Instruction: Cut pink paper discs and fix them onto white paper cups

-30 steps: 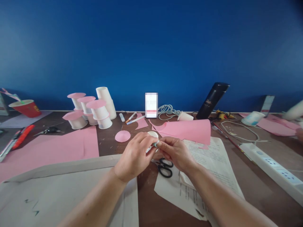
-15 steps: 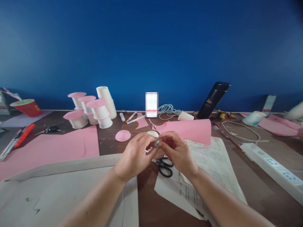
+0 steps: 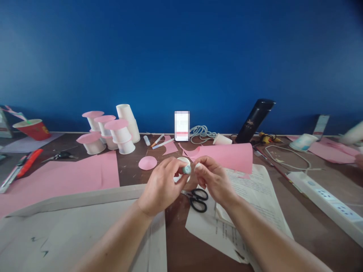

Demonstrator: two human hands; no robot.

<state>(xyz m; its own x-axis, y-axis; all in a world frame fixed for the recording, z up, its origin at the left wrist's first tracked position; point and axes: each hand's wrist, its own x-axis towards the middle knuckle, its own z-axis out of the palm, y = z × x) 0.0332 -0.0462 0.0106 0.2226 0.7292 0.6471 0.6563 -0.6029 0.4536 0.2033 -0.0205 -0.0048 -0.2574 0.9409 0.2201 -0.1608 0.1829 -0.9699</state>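
My left hand (image 3: 163, 181) is closed around a small pale-green cylinder (image 3: 186, 169), its round end turned toward me; the kind is too small to make out. Just to its right, my right hand (image 3: 212, 177) has thumb and fingertips pinched together, with a small white bit (image 3: 198, 166) showing at the thumb tip. Behind the cylinder stands a white paper cup (image 3: 184, 160), largely hidden by my left hand. Below the hands lie black-handled scissors (image 3: 198, 199). A pink paper disc (image 3: 148, 163) rests on the table left of the hands.
Stacked white cups with pink discs (image 3: 117, 136) stand left of centre. A pink paper roll (image 3: 235, 155) lies behind printed sheets (image 3: 258, 196). A leaning black bottle (image 3: 255, 121), power strip (image 3: 326, 198) and utility knife (image 3: 21, 170) are further out.
My right fingers have come off the cylinder and moved slightly right, leaving a gap. The cylinder stays in my left hand, its end now uncovered.
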